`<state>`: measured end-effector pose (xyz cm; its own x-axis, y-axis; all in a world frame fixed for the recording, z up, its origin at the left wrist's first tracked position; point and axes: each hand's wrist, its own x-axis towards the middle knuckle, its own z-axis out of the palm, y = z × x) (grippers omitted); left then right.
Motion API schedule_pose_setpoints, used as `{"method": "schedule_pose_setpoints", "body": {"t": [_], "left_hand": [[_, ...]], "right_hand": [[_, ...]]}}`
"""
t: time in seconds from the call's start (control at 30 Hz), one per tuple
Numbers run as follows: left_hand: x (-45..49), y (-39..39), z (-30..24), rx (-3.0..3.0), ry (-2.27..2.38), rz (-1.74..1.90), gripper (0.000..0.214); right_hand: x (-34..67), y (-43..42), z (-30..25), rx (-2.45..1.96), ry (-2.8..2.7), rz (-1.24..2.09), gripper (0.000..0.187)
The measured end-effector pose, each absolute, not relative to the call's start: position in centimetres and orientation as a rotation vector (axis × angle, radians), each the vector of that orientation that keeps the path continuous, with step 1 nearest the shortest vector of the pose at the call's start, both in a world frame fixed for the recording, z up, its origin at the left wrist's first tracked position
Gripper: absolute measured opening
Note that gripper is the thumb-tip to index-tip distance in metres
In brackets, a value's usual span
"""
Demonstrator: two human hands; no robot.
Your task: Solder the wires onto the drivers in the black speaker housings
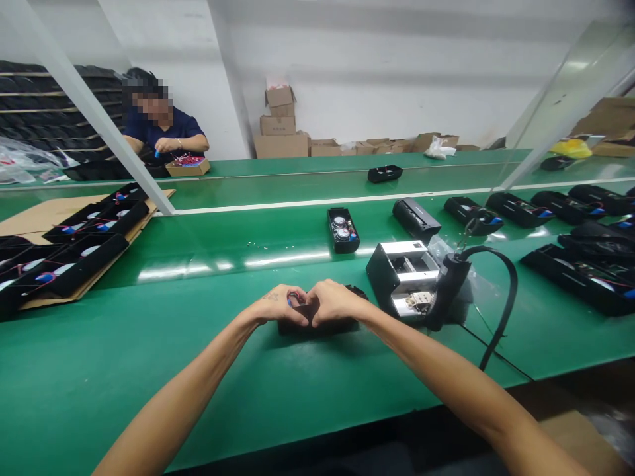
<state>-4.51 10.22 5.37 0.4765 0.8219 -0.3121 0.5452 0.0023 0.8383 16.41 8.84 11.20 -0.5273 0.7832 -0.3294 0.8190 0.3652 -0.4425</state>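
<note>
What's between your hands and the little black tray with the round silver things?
Just the bare green workbench, with a pale shine on it, lies between your left hand, your right hand and the black tray. The head view shows this.

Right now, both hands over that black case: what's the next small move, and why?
Probably steady the black plastic case with the right hand while the left hand lowers the small blue-tipped part it seems to pinch. Both hands meet directly above the case, and the blue tip sits close to it.
</note>
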Motion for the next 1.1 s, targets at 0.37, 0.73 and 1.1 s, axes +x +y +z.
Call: {"method": "schedule_pose_setpoints", "body": {"t": [0.37, 0.73, 1.1], "left_hand": [[-4.4, 10.3, 5.2, 1.647, 1.195, 0.337, 0.048], [-3.4, 1.0, 1.2, 2.385, 1.295, 0.510, 0.033], [-3.8, 0.0, -0.5, 2.691, 1.155, 0.777, 0.036]], "right_hand": [[16.0, 9.3, 10.3, 1.546, 2.532, -1.028, 0.021], [25.7, -1.9, 6.6, 2.774, 3.390, 0.256, 0.037], [35.3, 1.8, 4.2, 3.510, 2.518, -0.973, 0.046]]}}
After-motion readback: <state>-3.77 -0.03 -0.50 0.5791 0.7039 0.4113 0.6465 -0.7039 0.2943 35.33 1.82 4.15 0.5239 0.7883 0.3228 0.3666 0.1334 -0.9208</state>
